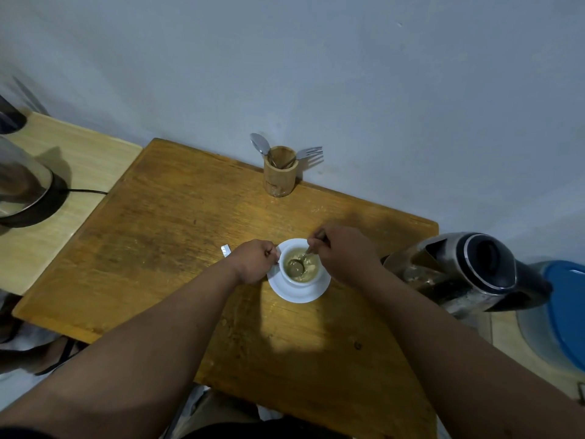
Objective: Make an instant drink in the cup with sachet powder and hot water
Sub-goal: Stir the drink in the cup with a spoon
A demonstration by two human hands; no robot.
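Where right hand [343, 253] grips, spoon [299, 264] handle hidden

Your head view was dim and flat, with a cool bluish cast on the wall [380, 74] and soft grain over everything. Light came from behind and above you, so your arms threw broad, soft-edged shadows across the tabletop [164, 217], leaving a brighter patch just below the saucer [297, 294], and the utensil holder [280, 174] cast a faint shadow rightward. The wide lens bowed the tabletop edges, and the kettle [465, 274] at right and the appliance [22, 182] at far left were stretched and smeared out of focus.
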